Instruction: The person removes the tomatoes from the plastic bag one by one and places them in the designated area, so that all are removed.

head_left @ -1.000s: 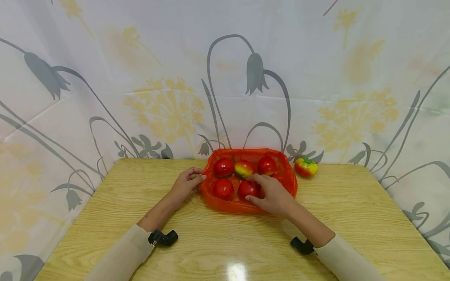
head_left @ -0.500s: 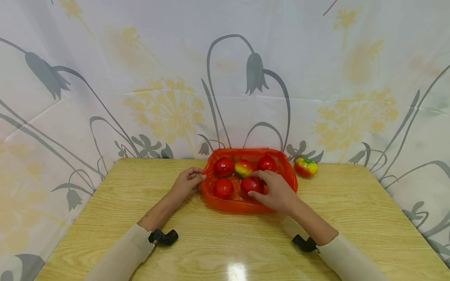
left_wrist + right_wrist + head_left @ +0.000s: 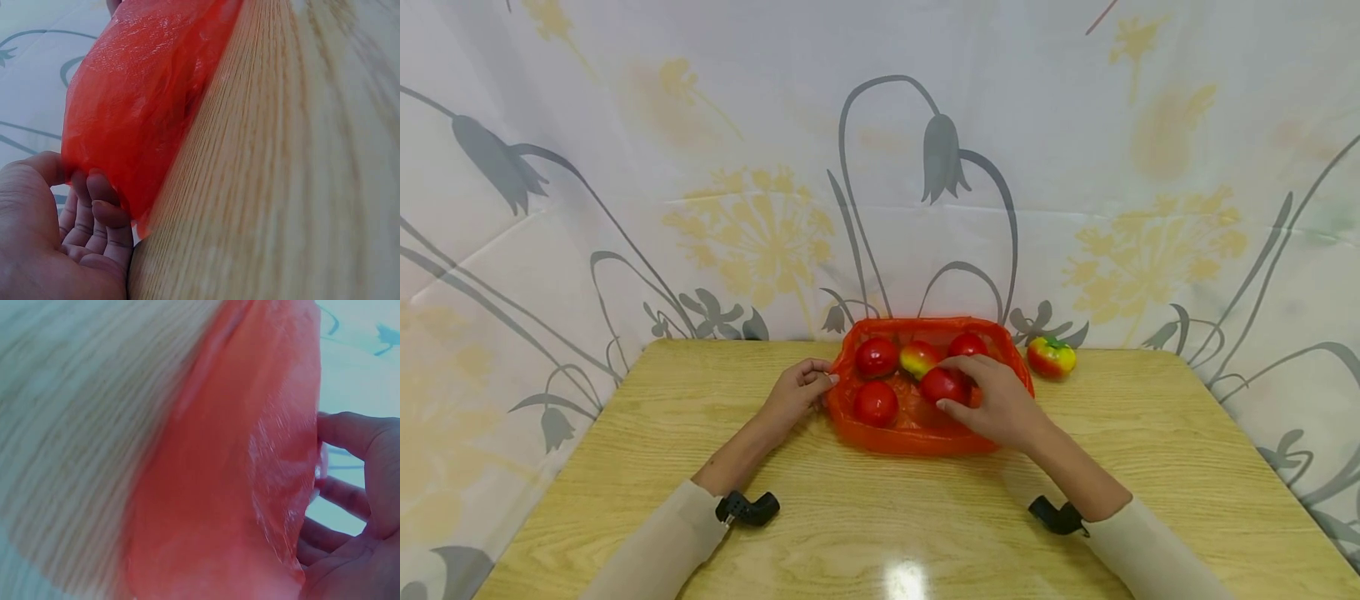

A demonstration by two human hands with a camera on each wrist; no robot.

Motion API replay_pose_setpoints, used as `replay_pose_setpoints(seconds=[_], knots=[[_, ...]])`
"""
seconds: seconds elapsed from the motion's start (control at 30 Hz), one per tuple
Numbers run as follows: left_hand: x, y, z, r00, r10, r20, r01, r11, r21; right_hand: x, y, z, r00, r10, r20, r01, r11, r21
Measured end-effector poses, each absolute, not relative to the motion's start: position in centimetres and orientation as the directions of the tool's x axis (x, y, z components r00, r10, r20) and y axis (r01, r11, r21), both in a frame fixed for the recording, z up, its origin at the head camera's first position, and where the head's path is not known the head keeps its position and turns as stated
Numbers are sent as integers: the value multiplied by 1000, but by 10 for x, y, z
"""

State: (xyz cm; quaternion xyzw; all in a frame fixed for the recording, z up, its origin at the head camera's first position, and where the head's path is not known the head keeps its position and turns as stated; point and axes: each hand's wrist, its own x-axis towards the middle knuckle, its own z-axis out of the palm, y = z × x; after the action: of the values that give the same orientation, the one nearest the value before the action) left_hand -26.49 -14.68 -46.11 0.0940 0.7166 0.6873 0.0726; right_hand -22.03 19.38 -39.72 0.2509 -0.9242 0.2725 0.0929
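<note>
In the head view, a box-shaped container lined with thin red-orange plastic (image 3: 917, 440) sits at the back middle of the table. My left hand (image 3: 796, 390) pinches its left rim; in the left wrist view, thumb and fingers (image 3: 100, 215) hold the plastic edge. My right hand (image 3: 1000, 408) grips a shiny red apple-like fruit (image 3: 943, 387) over the container's right half. Two more round red fruits line the left side, one behind (image 3: 877, 357) and one in front (image 3: 876, 404). A red-and-yellow fruit (image 3: 919, 358) lies between them and another red one (image 3: 967, 345).
Right of the container, a red-and-yellow fruit with a green top (image 3: 1052, 357) lies on the wooden table (image 3: 850, 525). A flower-patterned cloth (image 3: 760, 142) hangs right behind the table's back edge. In the right wrist view, the plastic wall (image 3: 231, 456) covers most of the scene.
My right hand has moved the red fruit it grips back and to the right inside the container, baring the front floor there. My left hand has stayed at the left rim.
</note>
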Motion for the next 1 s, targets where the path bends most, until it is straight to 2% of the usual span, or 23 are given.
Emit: replay_pose_setpoints(seconds=[0.47, 0.73, 1.0], knots=[[-266, -146, -462, -970, 242, 34, 44, 35, 998, -226, 215, -384, -877, -338, 342, -469, 759, -451], [-264, -147, -464, -971, 238, 25, 36, 42, 998, -229, 226, -381, -891, -300, 342, -440, 756, -485], [-265, -147, -462, -969, 243, 37, 46, 34, 998, -231, 239, -370, -878, -280, 387, -454, 742, -494]])
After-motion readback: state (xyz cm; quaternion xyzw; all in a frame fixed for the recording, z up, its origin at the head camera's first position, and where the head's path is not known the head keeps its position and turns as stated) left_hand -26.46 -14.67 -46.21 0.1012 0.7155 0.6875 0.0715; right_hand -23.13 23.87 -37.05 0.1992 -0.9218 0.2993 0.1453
